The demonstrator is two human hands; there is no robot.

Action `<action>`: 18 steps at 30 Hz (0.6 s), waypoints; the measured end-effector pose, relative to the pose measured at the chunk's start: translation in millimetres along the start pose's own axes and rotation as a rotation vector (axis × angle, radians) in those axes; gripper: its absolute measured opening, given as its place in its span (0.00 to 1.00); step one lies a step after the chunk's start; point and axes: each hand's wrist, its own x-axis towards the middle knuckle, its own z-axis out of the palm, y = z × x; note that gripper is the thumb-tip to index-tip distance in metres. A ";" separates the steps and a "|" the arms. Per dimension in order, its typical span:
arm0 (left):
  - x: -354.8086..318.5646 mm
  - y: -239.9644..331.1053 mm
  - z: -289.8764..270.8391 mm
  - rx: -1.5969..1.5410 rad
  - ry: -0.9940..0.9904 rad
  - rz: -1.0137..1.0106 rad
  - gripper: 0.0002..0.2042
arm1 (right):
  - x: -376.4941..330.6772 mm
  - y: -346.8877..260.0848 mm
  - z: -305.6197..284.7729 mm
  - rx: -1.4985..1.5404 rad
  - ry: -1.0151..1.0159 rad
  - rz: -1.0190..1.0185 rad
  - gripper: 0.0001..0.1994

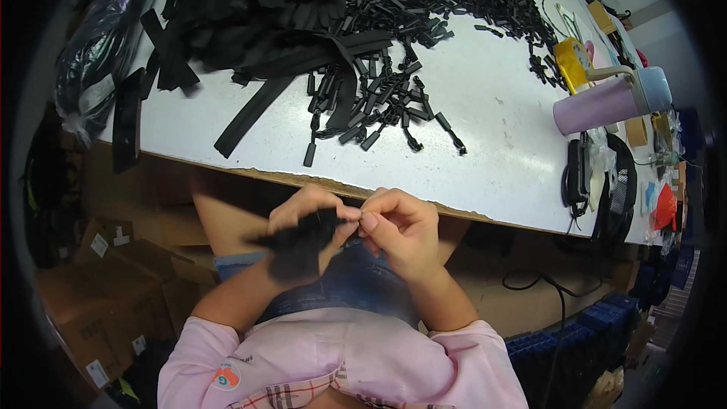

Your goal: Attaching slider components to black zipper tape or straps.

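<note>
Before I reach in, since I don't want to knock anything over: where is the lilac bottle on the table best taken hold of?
The lilac bottle lies on its side near the table's right edge, pale cap and loop handle pointing right. Probably grip the smooth round body at mid-length, fingers coming down from above across it. The cap end is crowded by a yellow object; the body is clearer.

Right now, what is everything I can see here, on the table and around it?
table: one, white top, across the upper half
zipper strips: many, black, heaped at the table's far left
zipper pulls: many, black, spread over the table's middle and far side
bottle: one, lilac, lying at the table's right
yellow item: one, behind the bottle
plastic bag: one, dark, at the table's left end
cardboard boxes: several, brown, on the floor at left
black strip: one, held over the lap
left hand: holds the black strip
right hand: fingertips pinch at the strip's end
</note>
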 end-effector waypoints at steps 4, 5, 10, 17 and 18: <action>1.1 3.1 0.5 -0.045 -0.067 -0.003 0.07 | -0.9 -1.4 -2.2 -0.083 0.008 0.086 0.05; -2.2 5.0 2.4 -0.176 -0.060 -0.278 0.06 | 2.6 -6.0 -2.7 -0.082 0.007 0.087 0.05; 5.6 9.9 1.4 -0.725 0.094 -0.635 0.09 | 34.5 -22.9 -33.2 -1.604 0.384 -0.620 0.11; 3.7 6.7 6.3 -0.282 0.132 -0.459 0.06 | 21.8 -19.2 -15.1 -0.969 0.399 -0.426 0.06; 3.8 6.1 7.1 -0.259 0.116 -0.429 0.06 | 17.2 -18.1 -6.9 -0.694 0.306 -0.374 0.06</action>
